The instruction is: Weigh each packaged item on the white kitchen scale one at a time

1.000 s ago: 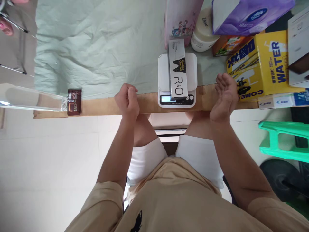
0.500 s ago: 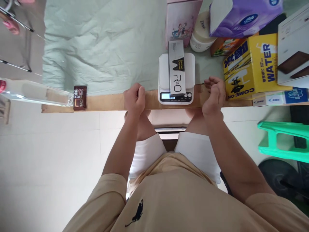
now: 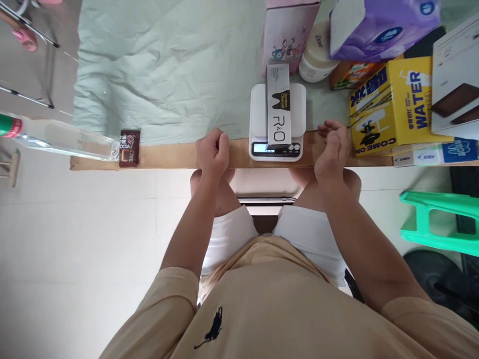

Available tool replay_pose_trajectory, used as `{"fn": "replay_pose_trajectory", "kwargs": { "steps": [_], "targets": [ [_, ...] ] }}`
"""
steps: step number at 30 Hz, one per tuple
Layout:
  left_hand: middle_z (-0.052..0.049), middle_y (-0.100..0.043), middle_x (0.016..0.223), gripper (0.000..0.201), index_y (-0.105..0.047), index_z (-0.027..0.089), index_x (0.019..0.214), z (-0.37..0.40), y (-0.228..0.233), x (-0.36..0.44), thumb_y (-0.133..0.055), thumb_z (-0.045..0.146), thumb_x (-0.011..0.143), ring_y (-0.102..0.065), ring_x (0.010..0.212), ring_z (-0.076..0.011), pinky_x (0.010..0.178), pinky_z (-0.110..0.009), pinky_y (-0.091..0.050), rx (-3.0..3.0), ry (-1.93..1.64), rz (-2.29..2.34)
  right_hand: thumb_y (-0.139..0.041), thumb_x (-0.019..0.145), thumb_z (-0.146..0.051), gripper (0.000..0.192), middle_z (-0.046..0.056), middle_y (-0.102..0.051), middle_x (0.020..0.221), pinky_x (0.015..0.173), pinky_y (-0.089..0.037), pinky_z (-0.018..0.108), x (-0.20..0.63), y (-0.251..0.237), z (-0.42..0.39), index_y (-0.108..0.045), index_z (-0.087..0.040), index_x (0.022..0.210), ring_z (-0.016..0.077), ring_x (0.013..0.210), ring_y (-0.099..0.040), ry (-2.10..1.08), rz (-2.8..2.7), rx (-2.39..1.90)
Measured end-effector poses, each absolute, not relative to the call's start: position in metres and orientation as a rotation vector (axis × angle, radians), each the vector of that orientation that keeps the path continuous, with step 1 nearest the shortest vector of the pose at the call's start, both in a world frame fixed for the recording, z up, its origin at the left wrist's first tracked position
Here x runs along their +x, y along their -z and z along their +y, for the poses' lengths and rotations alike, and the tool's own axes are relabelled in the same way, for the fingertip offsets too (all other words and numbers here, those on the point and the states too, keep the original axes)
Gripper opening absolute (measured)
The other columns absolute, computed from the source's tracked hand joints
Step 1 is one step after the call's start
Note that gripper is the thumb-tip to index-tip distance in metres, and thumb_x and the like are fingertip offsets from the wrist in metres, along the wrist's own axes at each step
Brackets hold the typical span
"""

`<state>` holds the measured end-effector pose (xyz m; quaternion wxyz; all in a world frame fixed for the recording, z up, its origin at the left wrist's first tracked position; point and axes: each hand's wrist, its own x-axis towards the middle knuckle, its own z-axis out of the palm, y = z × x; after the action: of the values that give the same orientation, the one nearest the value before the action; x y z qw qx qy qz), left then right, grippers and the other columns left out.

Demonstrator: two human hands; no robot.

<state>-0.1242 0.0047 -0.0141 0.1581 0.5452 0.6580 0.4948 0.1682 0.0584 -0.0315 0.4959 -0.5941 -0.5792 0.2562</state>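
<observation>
A white kitchen scale (image 3: 257, 119) with a lit display stands at the table's near edge. Across its platform lies a silver-grey Bamboo Charcoal box (image 3: 278, 107), tilted a little. Left of the scale, my left hand (image 3: 212, 152) rests in a fist on the brown edge strip, with nothing seen in it. My right hand (image 3: 333, 152) lies on the strip between the scale and a yellow WATER box (image 3: 409, 104). Its fingers are loosely bent and apart, and it holds nothing. Neither hand touches the scale.
Behind the scale stand a pink box (image 3: 286, 42), a white Dove jar (image 3: 316, 60) and a purple tissue pack (image 3: 385, 30). A clear bottle (image 3: 67, 142) and a brown cocoa packet (image 3: 129, 148) lie at left. A green stool (image 3: 441, 222) is at right.
The whole view has shifted slightly, so the tabletop things appear a bit further right and the bottle's green cap shows. Both hands keep their poses; the box stays on the scale.
</observation>
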Motion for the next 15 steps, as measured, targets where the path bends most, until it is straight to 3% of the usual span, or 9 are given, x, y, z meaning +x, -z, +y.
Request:
{"fn": "replay_pose_trajectory", "kwargs": {
  "steps": [10, 15],
  "targets": [
    [0.001, -0.039, 0.058, 0.07, -0.041, 0.023, 0.068, 0.0053, 0.0133, -0.1249, -0.037, 0.083, 0.102, -0.035, 0.058, -0.0131, 0.062, -0.037, -0.024, 1.612, -1.407, 1.852, -0.036, 0.105, -0.063, 0.056, 0.013, -0.072, 0.123, 0.113, -0.059, 0.05, 0.1685, 0.0304, 0.0574, -0.069, -0.023, 0.126, 0.0264, 0.122, -0.073, -0.622, -1.405, -1.449],
    [0.001, -0.037, 0.056, 0.066, -0.043, 0.023, 0.067, 0.0061, 0.0142, -0.1238, -0.04, 0.078, 0.103, -0.034, 0.055, -0.0145, 0.06, -0.037, -0.024, 1.594, -1.424, 1.857, -0.035, 0.104, -0.069, 0.06, 0.012, -0.07, 0.128, 0.113, -0.058, 0.051, 0.1675, 0.0316, 0.0569, -0.068, -0.025, 0.127, 0.0278, 0.128, -0.07, -0.626, -1.412, -1.45]
  ]
}}
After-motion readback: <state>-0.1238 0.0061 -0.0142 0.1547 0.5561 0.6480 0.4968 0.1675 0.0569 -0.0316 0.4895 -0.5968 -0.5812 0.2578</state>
